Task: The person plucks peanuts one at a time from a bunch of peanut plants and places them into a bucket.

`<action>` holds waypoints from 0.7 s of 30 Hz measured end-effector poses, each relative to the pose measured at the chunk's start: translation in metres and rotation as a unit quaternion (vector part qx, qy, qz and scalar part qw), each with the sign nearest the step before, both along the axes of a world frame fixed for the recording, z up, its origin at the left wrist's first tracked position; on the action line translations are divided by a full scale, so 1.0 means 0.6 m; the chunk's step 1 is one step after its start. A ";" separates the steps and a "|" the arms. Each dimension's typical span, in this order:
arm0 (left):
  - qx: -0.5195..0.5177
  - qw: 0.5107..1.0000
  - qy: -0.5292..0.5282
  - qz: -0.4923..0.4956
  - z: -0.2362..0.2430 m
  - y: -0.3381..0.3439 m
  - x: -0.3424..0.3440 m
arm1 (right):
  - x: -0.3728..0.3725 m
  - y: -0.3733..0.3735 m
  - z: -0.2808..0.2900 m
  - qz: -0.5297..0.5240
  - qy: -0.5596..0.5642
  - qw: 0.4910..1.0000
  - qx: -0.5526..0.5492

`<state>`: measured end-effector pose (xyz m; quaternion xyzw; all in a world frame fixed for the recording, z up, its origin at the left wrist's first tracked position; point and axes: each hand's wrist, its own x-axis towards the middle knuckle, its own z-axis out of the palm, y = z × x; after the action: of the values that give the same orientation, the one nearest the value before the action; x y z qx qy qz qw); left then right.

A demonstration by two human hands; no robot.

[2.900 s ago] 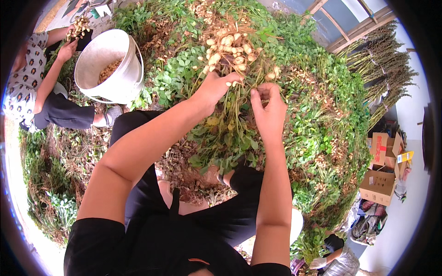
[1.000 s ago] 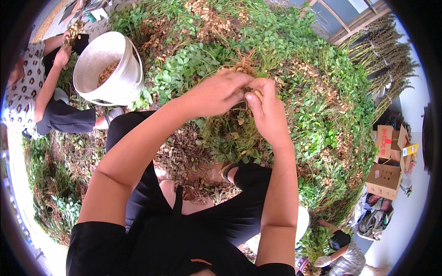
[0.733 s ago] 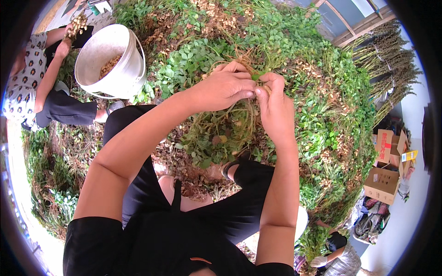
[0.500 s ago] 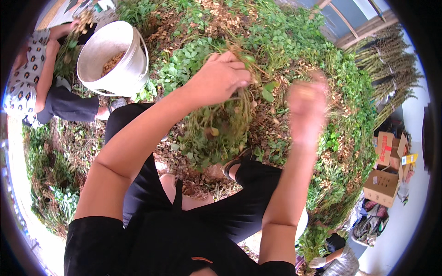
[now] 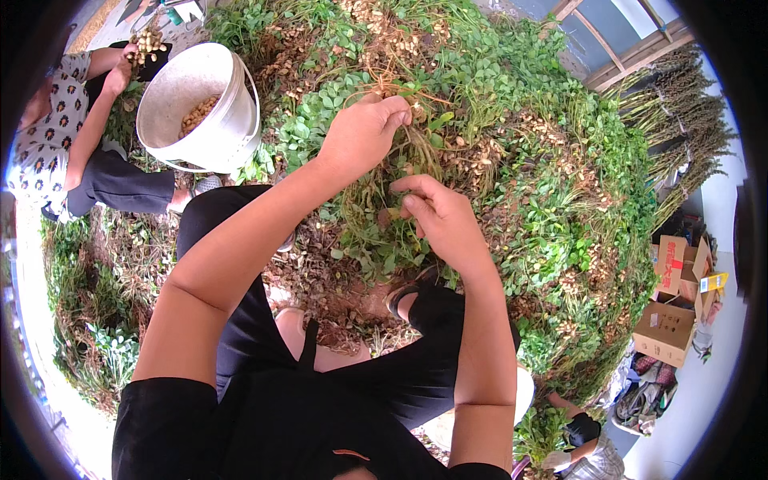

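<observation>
My left hand [image 5: 364,134] is closed around the stems of an uprooted peanut plant [image 5: 372,220]. Its thin brownish roots stick out above the fist, and its green leaves hang below, between my hands. My right hand [image 5: 444,224] is beside the hanging leaves, index finger stretched out and thumb apart, the other fingers curled. Nothing shows in its grasp; whether the fingertips touch the leaves is hard to tell. Heaped peanut plants [image 5: 480,84] with pale pods lie in front of me.
A white bucket [image 5: 238,120] with some peanuts inside stands at the left. Beyond it a co-worker [image 5: 76,120] holds a bunch of peanuts [image 5: 146,46]. Another person [image 5: 596,456] is at the lower right. Cardboard boxes [image 5: 666,328] and dried stalk bundles [image 5: 680,120] line the right side.
My right hand has come from the right, where it was blurred by motion, to beside the held plant. My left hand has shifted slightly left, still gripping the stems.
</observation>
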<state>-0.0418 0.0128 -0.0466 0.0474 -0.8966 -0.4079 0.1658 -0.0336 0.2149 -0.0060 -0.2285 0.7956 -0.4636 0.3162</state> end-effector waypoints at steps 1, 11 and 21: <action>0.000 1.000 -0.002 -0.004 0.000 -0.001 0.000 | 0.005 -0.005 -0.005 -0.018 0.115 0.992 0.039; 0.020 0.989 -0.141 -0.025 0.019 -0.010 0.015 | 0.012 -0.005 -0.056 -0.018 0.266 0.956 0.121; 0.078 0.989 -0.117 -0.044 0.024 -0.002 0.014 | 0.005 -0.029 -0.071 -0.012 0.411 0.895 0.173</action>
<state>-0.0336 0.0118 -0.0323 0.0684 -0.8765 -0.4750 0.0372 -0.0308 0.1974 -0.0488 -0.3305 0.9249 -0.1876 -0.0096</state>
